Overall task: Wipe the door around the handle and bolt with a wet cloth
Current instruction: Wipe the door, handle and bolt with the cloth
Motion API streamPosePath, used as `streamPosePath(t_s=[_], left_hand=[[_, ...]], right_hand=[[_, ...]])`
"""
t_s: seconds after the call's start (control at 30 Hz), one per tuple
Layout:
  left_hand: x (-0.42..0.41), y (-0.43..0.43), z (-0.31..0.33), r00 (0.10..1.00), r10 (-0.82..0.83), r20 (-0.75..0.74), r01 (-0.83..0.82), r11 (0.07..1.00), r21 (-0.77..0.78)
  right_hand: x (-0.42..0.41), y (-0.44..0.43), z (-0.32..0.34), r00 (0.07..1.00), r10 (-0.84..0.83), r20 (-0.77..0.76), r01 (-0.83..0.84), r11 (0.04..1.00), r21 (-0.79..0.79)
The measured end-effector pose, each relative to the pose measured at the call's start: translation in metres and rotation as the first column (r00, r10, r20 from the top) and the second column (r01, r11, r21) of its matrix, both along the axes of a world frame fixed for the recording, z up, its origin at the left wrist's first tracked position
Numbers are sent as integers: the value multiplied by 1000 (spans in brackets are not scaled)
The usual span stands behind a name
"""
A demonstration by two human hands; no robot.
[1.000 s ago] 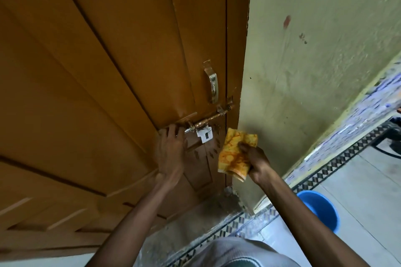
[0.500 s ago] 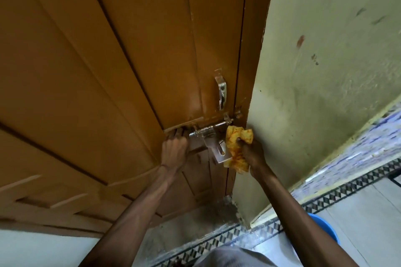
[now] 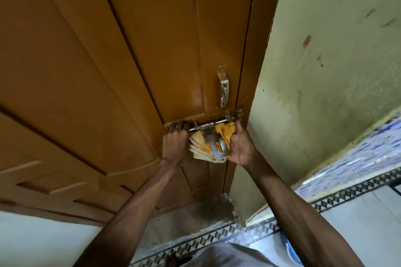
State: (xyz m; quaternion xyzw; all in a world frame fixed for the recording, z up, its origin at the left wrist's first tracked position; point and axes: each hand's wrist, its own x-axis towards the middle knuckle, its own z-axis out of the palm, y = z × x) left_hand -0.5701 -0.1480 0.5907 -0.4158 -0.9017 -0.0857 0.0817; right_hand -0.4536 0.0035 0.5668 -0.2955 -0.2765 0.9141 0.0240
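the brown wooden panel door (image 3: 130,60) is closed against the pale green wall (image 3: 325,71). below the shiny metal handle (image 3: 223,87) runs the metal sliding bolt (image 3: 213,124), with its flat hasp plate (image 3: 217,145) hanging down. the yellow and orange folded cloth (image 3: 200,146) is pushed behind this plate, against the door. the right hand (image 3: 240,147) has its grip pinching the right end of the cloth, just beside the door edge. the left hand (image 3: 174,143) presses on the door at the left end of the bolt, its fingers curled together, touching the cloth.
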Motion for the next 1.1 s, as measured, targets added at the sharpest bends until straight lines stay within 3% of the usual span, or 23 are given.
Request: streamPosePath(t_s=[0.37,0.6,0.77,0.93,1.1], left_hand=[[-1,2,-7,999,34,-39,-32,999,42],[1,4,-4,999,30,-18,-29,998,46],[-2,5,-9,997,38,-71,-34,997,69],[-4,6,-12,992,38,-117,-32,998,52],[-6,6,-14,990,62,-126,-58,998,35]], right_hand=[[20,3,-21,993,71,-91,-85,982,-169],[4,6,-7,996,52,66,-52,999,-8],[-6,5,-2,972,147,184,-178,970,166],[6,-9,1,968,111,226,-175,942,285],[40,-20,-4,974,91,210,-148,950,274]])
